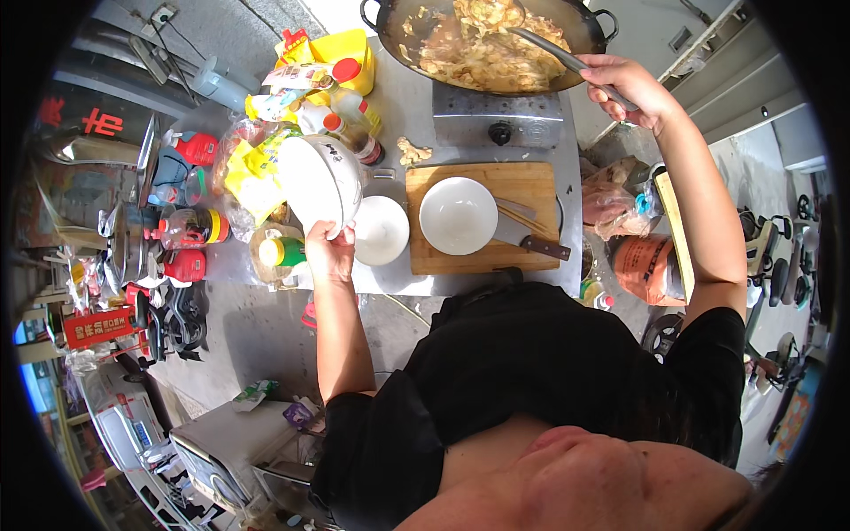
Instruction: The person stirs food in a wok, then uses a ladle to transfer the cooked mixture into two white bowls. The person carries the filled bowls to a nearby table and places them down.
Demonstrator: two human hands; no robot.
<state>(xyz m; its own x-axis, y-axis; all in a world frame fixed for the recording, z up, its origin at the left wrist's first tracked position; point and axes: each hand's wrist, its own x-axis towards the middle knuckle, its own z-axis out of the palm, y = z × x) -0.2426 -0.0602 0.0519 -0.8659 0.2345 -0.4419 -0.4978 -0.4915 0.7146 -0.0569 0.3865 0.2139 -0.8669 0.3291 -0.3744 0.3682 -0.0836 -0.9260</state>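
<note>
My right hand point(621, 89) grips the handle of a metal ladle point(546, 46), whose bowl sits in cooked cabbage-like food point(491, 56) in a large wok point(415, 50). In my left hand point(330, 252) is the rim of a white bowl point(319, 179), tilted on its side with bottles behind it. Beside that hand a second white bowl point(382, 230) rests on the metal table. Another white bowl point(458, 216) stands on a wooden cutting board point(481, 263), next to chopsticks point(524, 219) and a knife with a wooden handle point(544, 247).
The wok sits over a metal gas stove point(498, 119). Ginger point(414, 152) lies left of it. Sauce bottles point(355, 136), a yellow basket point(362, 63) and a green bottle with a yellow cap point(282, 252) crowd the table's left. Plastic bags point(611, 199) hang beyond its right edge.
</note>
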